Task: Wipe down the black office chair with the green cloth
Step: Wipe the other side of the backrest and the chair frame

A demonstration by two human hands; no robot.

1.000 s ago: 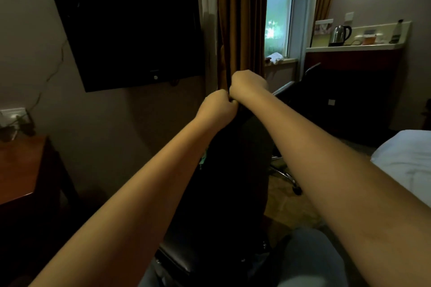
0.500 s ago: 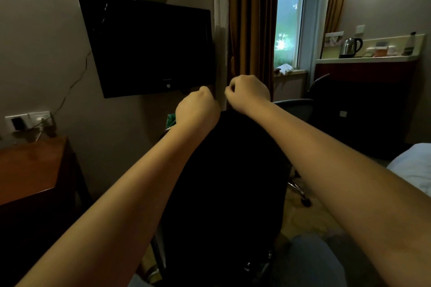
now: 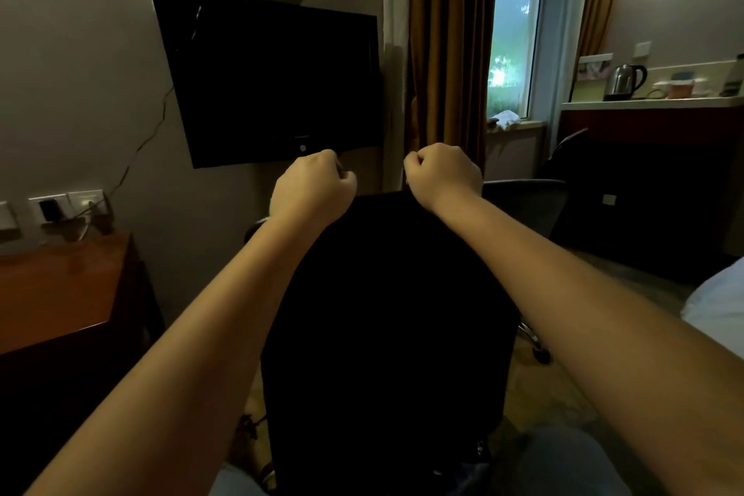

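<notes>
The black office chair (image 3: 386, 314) stands right in front of me with the rear of its backrest facing me. My left hand (image 3: 312, 189) is curled over the left part of the backrest's top edge. My right hand (image 3: 443, 175) is curled over the right part of the same edge. Both fists sit a short way apart, and the fingers are hidden behind the edge. The green cloth is not in view.
A wall-mounted TV (image 3: 273, 81) hangs ahead, and a wooden desk (image 3: 60, 286) stands at the left. A second dark chair (image 3: 527, 205) stands behind at the right, near the curtain (image 3: 447, 52) and window. A counter carries a kettle (image 3: 624, 81). A white bed corner (image 3: 720, 306) shows at the right.
The chair has turned from edge-on so its back now faces me. My hands have moved apart along its top edge. A bit of green seen beside the chair earlier is now hidden.
</notes>
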